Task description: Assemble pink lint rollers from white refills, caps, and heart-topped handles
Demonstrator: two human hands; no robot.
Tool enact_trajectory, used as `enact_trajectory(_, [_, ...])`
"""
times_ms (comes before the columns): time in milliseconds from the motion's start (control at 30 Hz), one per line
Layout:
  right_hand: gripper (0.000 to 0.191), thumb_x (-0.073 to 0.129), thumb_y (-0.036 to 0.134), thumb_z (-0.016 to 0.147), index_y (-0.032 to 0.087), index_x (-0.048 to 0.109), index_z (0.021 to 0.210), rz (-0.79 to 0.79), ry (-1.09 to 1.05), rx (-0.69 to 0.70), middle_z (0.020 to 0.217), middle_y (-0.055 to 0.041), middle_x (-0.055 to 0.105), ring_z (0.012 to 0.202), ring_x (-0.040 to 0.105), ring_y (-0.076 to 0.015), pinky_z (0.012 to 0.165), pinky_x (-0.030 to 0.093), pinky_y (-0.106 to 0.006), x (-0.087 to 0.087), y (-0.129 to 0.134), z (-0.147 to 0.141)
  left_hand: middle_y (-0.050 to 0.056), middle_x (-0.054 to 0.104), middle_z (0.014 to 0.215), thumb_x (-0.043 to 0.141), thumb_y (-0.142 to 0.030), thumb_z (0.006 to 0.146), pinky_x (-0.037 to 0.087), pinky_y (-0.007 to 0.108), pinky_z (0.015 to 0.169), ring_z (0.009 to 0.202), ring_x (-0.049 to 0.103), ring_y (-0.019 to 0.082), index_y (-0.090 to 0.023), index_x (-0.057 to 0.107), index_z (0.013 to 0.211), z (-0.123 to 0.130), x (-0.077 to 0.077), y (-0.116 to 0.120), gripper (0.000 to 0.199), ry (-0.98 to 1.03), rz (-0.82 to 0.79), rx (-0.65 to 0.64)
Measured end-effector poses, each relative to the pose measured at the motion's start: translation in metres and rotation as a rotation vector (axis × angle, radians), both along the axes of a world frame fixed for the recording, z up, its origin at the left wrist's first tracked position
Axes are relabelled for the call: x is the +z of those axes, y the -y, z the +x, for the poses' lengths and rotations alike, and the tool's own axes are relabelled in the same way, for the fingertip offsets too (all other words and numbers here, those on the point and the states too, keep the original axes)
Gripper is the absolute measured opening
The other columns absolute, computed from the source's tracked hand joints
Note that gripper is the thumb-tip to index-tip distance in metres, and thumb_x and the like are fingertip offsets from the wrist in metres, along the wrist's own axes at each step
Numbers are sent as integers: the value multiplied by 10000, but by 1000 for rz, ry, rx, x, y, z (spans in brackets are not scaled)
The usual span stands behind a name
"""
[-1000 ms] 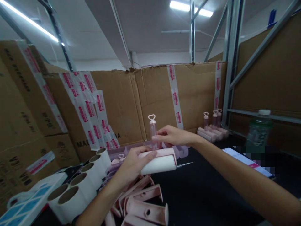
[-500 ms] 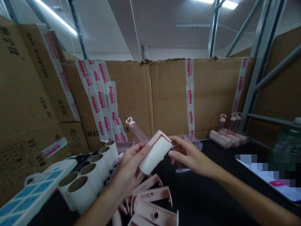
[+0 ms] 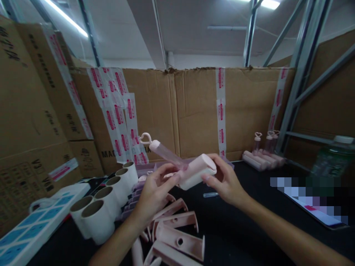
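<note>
A pink cylindrical holder (image 3: pixel 195 168) with a white roll (image 3: pixel 191 181) inside is held in front of me, tilted up to the right. A clear pink tube (image 3: pixel 168 154) with a heart-shaped loop (image 3: pixel 145 138) sticks out from it to the upper left. My left hand (image 3: pixel 156 188) grips the holder's left end, fingers partly behind it. My right hand (image 3: pixel 226 181) has its thumb and fingers on the right end. Several pink half-shells (image 3: pixel 180 240) lie below my hands.
White rolls (image 3: pixel 98 220) stand in a row at the left, beside a white tray with blue cells (image 3: pixel 36 221). Finished-looking pink pieces (image 3: pixel 256 160), a green bottle (image 3: pixel 332 157) and a partly pixelated phone (image 3: pixel 318 212) are at the right. A small clear piece (image 3: pixel 210 194) lies behind.
The holder has turned so its pink side shows more and the white roll less. My right hand has closed onto its right end. The tube now tilts lower to the left.
</note>
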State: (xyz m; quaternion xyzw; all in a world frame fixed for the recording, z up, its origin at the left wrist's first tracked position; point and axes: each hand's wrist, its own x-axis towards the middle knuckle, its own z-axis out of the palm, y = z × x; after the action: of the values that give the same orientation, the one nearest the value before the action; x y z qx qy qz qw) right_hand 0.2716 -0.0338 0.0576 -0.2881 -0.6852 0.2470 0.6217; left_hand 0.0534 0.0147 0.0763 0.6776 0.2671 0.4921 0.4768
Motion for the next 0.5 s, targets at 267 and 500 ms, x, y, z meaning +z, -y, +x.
enact_trajectory(267, [231, 647, 355, 920, 167, 599, 1044, -48, 81, -180, 808, 4, 551, 609, 502, -152, 519, 404, -226, 41, 5, 23, 2, 603, 899, 609, -87, 777, 462, 254, 770, 843, 594, 146, -186, 569, 967, -28, 23, -15, 218, 379, 438, 732])
enact_trajectory(500, [223, 664, 368, 852, 153, 603, 848, -224, 40, -166, 659, 14, 521, 466, 442, -114, 371, 319, -185, 61, 0, 18, 98, 653, 1046, 577, -50, 756, 453, 442, 975, 1042, 606, 264, -143, 634, 1037, -30, 44, 7, 301, -46, 1206, 693])
